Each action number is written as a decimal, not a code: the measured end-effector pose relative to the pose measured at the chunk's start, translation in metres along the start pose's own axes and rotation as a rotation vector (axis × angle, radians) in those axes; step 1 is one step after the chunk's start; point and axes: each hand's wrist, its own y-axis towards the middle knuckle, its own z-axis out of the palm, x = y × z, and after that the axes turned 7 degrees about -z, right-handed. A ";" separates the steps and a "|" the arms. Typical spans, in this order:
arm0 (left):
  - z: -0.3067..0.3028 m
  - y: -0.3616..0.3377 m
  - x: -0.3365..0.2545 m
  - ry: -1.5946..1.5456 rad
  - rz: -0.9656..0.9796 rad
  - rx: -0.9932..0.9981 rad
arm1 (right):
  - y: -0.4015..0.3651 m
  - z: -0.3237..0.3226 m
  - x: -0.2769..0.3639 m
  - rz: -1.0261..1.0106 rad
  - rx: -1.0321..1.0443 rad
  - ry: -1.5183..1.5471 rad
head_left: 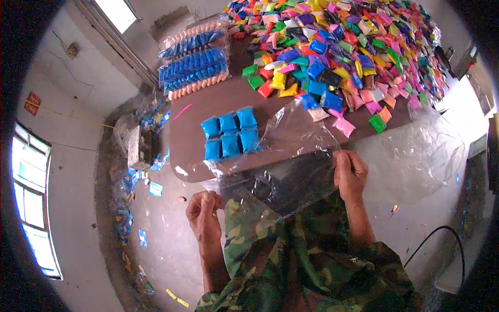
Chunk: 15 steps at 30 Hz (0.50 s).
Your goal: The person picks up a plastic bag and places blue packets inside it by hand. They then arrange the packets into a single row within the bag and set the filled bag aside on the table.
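A clear plastic bag (291,182) is stretched between my two hands at the table's front edge. My left hand (205,210) pinches its left side between thumb and fingers. On the other side, my right hand (349,174) is closed on the bag's right edge. Just beyond the bag, several small blue packets (228,132) lie in two rows on the brown table (189,156). Part of the bag's film rises to the right of these packets.
A big heap of colourful packets (332,57) covers the table's right and back. Filled clear bags (193,65) of blue and peach packets lie at the back left, near a pink strip (182,112). Large plastic sheeting (410,156) hangs at the right. Litter (125,182) lines the wall.
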 end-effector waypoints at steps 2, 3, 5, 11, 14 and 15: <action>0.002 0.000 -0.004 0.108 0.033 -0.047 | -0.001 0.000 -0.005 -0.029 -0.001 0.020; 0.004 0.000 -0.007 0.162 0.050 -0.069 | 0.000 0.003 -0.007 -0.016 -0.014 0.027; 0.010 -0.004 -0.014 0.199 0.095 -0.069 | -0.001 0.008 -0.011 0.011 -0.042 0.040; 0.029 -0.013 -0.035 0.176 0.174 -0.137 | 0.001 0.007 -0.012 0.033 -0.041 -0.058; 0.034 -0.014 -0.035 0.242 0.208 -0.174 | 0.005 0.005 -0.032 -0.050 -0.095 -0.127; 0.035 -0.016 -0.036 0.292 0.218 -0.193 | 0.007 0.003 -0.033 -0.016 -0.109 -0.111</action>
